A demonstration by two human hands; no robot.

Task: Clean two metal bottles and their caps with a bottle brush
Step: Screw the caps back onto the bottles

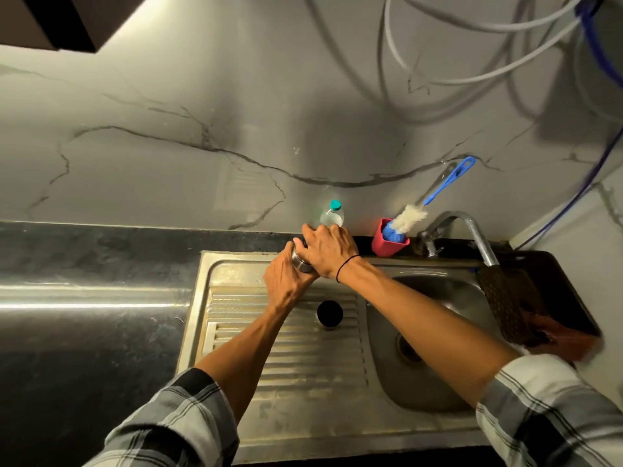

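A metal bottle (301, 263) stands at the back of the steel drainboard (296, 352); only a band of its shiny body shows between my hands. My left hand (286, 279) grips its body from the left. My right hand (328, 249) is curled over its top, hiding the cap. A second bottle (329, 313) stands on the drainboard nearer to me, seen from above as a dark round top. The bottle brush (409, 219), with white bristles and a blue handle, leans in a red holder (387, 244) behind the sink.
A clear plastic bottle with a teal cap (332, 214) stands against the wall behind my hands. The tap (472, 230) arches over the sink basin (435, 332). A dark perforated basket (512, 305) sits at the basin's right edge. Dark countertop stretches left.
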